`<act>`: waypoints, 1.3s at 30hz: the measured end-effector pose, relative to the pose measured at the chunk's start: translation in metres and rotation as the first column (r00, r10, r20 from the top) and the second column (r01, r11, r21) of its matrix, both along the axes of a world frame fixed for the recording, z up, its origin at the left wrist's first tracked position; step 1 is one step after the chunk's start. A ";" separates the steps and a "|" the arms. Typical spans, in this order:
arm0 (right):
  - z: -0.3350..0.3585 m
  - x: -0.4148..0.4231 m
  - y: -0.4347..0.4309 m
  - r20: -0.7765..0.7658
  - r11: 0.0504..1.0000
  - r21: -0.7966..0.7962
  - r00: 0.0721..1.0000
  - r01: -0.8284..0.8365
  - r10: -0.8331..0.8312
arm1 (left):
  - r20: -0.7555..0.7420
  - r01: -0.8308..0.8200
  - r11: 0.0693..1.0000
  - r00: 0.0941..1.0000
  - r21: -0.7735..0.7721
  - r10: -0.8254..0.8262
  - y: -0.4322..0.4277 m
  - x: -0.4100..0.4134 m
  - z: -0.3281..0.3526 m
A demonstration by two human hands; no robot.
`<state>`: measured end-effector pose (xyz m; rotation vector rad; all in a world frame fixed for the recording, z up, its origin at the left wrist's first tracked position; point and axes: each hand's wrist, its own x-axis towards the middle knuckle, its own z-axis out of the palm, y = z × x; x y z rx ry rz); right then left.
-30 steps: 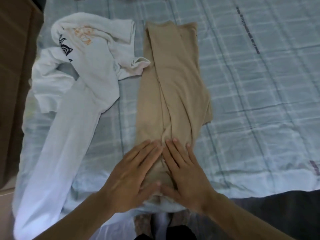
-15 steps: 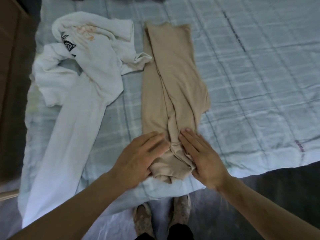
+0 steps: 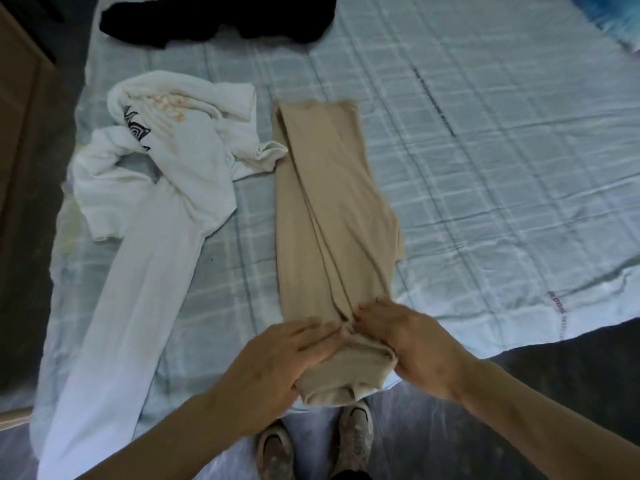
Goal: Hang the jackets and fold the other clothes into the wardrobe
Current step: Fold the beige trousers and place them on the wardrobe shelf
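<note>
Beige garment on checked bedsheet

Single head-worn view, looking steeply down at bed, close over its near edge

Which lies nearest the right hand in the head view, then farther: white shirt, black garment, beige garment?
1. The beige garment, touching the right hand.
2. The white shirt, off to the left.
3. The black garment, at the bed's far end.
</note>
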<state>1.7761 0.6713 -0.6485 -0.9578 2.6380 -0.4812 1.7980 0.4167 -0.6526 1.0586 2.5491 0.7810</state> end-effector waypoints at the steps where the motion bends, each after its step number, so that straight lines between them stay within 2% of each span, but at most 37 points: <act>1: 0.006 0.006 0.003 0.081 0.997 0.054 0.996 -0.052 0.047 | -0.002 0.047 0.999 0.999 -0.004 -0.047 0.001 0.007 0.004; 3: 0.015 0.013 0.009 0.217 0.983 0.090 0.967 -0.158 0.136 | 0.039 0.104 0.995 0.994 -0.005 -0.104 0.000 0.016 0.010; 5: 0.026 0.007 0.013 0.257 0.989 0.049 0.958 -0.142 0.125 | 0.012 0.066 0.998 0.998 0.018 -0.066 0.001 0.015 0.014; 9: 0.042 -0.027 0.020 0.140 0.994 -0.095 0.989 0.049 -0.035 | -0.111 -0.186 0.971 0.973 0.151 0.203 0.012 -0.022 0.028; 12: 0.052 -0.059 0.023 0.094 0.942 -0.272 0.980 0.197 -0.178 | -0.245 -0.319 0.925 0.898 0.206 0.365 0.022 -0.060 0.040; 14: 0.057 -0.083 0.023 0.047 0.893 -0.367 0.964 0.261 -0.263 | -0.271 -0.378 0.893 0.858 0.244 0.437 0.028 -0.085 0.047; 18: 0.054 -0.139 0.016 0.051 0.794 -0.459 0.904 0.399 -0.424 | -0.220 -0.482 0.796 0.786 0.365 0.577 0.034 -0.138 0.055; 24: 0.027 -0.232 -0.004 0.176 0.668 -0.482 0.810 0.567 -0.560 | -0.057 -0.638 0.683 0.715 0.356 0.697 0.031 -0.237 0.040; 27: 0.005 -0.287 -0.014 0.221 0.620 -0.442 0.749 0.648 -0.625 | 0.017 -0.688 0.628 0.679 0.364 0.734 0.030 -0.292 0.019; 29: -0.011 -0.320 -0.019 0.271 0.562 -0.401 0.680 0.723 -0.681 | 0.070 -0.728 0.602 0.654 0.327 0.753 0.029 -0.326 0.002; 31: -0.026 -0.340 -0.024 0.265 0.520 -0.333 0.607 0.787 -0.749 | 0.049 -0.767 0.615 0.632 0.181 0.774 0.030 -0.348 -0.015; 32: -0.031 -0.343 -0.026 0.205 0.533 -0.299 0.599 0.791 -0.774 | -0.014 -0.773 0.626 0.628 0.102 0.778 0.031 -0.355 -0.021; 33: -0.035 -0.342 -0.027 0.121 0.580 -0.292 0.631 0.760 -0.766 | -0.096 -0.758 0.648 0.642 0.070 0.761 0.032 -0.357 -0.025; 36: -0.042 -0.322 -0.040 -0.147 0.848 -0.270 0.851 0.455 -0.504 | -0.348 -0.550 0.828 0.760 0.107 0.549 0.043 -0.344 -0.033; 37: -0.048 -0.314 -0.043 -0.185 0.908 -0.213 0.897 0.361 -0.401 | -0.404 -0.470 0.879 0.792 0.076 0.458 0.048 -0.338 -0.039; 39: -0.062 -0.301 -0.045 -0.171 0.959 -0.072 0.944 0.275 -0.284 | -0.396 -0.363 0.924 0.871 -0.120 0.291 0.052 -0.329 -0.049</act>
